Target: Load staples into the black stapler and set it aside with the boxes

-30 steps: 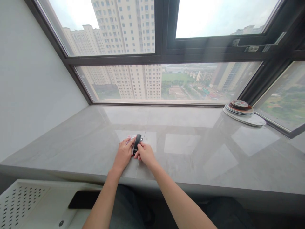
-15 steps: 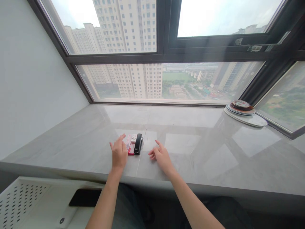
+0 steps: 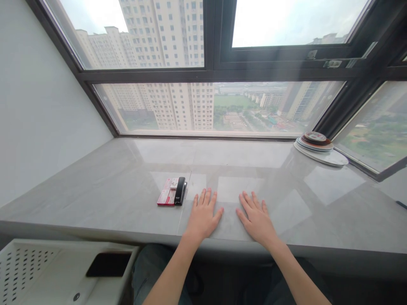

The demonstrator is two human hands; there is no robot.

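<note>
While the left hand [image 3: 202, 216] and right hand [image 3: 257, 219] lie palm-down on the worktop [image 3: 224, 182], each grip spread wide, a slim black stapler [image 3: 180, 191] sits to their left, against a red-and-white pack [image 3: 165, 195]; the stapler's pale lettering is too small to read. Unlike earlier, the left hand is right of the stapler.
</note>
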